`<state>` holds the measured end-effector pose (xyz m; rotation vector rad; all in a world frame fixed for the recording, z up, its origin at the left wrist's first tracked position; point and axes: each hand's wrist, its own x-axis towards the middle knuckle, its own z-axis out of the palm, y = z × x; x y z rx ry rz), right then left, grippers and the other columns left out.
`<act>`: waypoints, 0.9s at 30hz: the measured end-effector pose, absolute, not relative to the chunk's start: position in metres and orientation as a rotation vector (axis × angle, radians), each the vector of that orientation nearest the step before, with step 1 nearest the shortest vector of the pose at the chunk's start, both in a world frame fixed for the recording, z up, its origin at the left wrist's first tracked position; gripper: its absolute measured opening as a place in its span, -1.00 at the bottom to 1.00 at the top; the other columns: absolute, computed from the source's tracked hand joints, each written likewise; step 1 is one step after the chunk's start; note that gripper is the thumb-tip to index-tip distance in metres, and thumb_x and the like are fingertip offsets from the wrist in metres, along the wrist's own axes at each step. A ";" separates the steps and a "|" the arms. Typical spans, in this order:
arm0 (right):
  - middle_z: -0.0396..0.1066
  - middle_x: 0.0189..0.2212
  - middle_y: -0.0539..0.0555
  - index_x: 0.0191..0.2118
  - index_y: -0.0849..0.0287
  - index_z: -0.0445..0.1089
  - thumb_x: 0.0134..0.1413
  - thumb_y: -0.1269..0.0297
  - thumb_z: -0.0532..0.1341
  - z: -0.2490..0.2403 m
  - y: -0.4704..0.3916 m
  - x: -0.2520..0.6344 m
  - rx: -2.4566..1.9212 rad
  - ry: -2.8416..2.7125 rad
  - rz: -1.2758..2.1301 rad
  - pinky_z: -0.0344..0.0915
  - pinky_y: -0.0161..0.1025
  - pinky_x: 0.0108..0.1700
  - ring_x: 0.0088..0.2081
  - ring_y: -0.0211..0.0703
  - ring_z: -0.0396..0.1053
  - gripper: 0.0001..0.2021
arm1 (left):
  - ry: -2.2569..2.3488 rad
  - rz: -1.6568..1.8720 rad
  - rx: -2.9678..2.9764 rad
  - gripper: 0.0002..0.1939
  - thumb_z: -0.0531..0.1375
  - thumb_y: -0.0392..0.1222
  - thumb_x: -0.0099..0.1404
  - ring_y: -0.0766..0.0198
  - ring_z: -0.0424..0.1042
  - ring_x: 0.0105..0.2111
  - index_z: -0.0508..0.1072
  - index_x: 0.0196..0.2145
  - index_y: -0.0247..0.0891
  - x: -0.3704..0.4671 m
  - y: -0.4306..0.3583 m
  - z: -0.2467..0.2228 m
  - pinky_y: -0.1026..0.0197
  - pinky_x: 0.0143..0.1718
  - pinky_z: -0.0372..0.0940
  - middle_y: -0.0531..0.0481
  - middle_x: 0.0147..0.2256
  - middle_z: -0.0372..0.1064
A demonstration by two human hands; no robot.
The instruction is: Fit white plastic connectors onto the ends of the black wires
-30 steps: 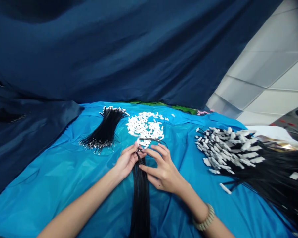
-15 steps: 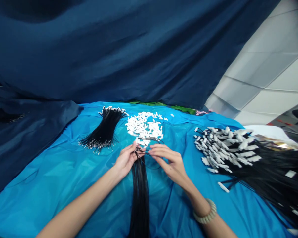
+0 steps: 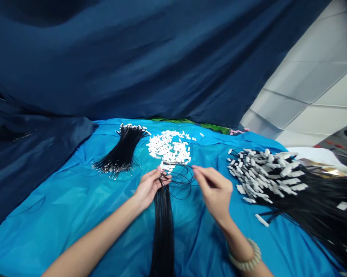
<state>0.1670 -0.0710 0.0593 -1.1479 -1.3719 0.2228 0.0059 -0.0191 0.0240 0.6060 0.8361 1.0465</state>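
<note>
L hand (image 3: 149, 187) closed narrow round top of blk strand bundle (image 3: 163, 231), which runs twd worktop's (image 3: 104, 219) near edge. R hand (image 3: 215, 190) pinched tight on loose blk strands (image 3: 182, 183). White pcs (image 3: 170, 148) nr far edge, 2nd bundle (image 3: 123, 148) far L corner, white-tipped bundle (image 3: 262, 173) at R edge.

A bright blue cloth (image 3: 75, 200) with many soft folds carries the things. On it lies a heap of small white pieces (image 3: 169, 148). To the left of this heap lies a bundle of black cords (image 3: 127, 148), its white ends at the far side. To the right, well apart from the heap, a bigger pile of white-tipped black cords (image 3: 314, 204) is spread over the cloth.
</note>
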 end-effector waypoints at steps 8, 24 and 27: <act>0.38 -0.53 0.03 -0.38 0.23 0.38 0.01 0.44 0.13 0.036 -0.069 0.138 -1.147 -1.734 -0.043 0.18 -0.28 -0.40 -0.51 -0.28 0.22 -0.91 | 0.765 1.031 0.642 -0.85 0.18 -0.22 0.07 0.30 0.41 -0.47 0.40 -0.49 -0.41 0.008 -0.025 0.024 0.24 -0.34 0.33 -0.07 -0.50 0.41; 0.34 -0.56 0.01 -0.38 0.23 0.37 0.01 0.42 0.14 0.031 -0.067 0.137 -1.198 -1.736 -0.095 0.17 -0.28 -0.34 -0.49 -0.28 0.22 -0.93 | 0.718 0.999 0.677 -0.86 0.19 -0.21 0.06 0.33 0.39 -0.46 0.43 -0.49 -0.38 0.011 -0.031 0.029 0.27 -0.36 0.30 -0.06 -0.49 0.42; 0.34 -0.56 0.02 -0.34 0.23 0.37 0.01 0.44 0.13 0.029 -0.067 0.137 -1.175 -1.767 -0.142 0.17 -0.29 -0.35 -0.49 -0.27 0.22 -0.91 | 0.720 1.002 0.671 -0.86 0.19 -0.21 0.06 0.34 0.39 -0.47 0.43 -0.49 -0.38 0.011 -0.031 0.029 0.29 -0.37 0.30 -0.05 -0.50 0.42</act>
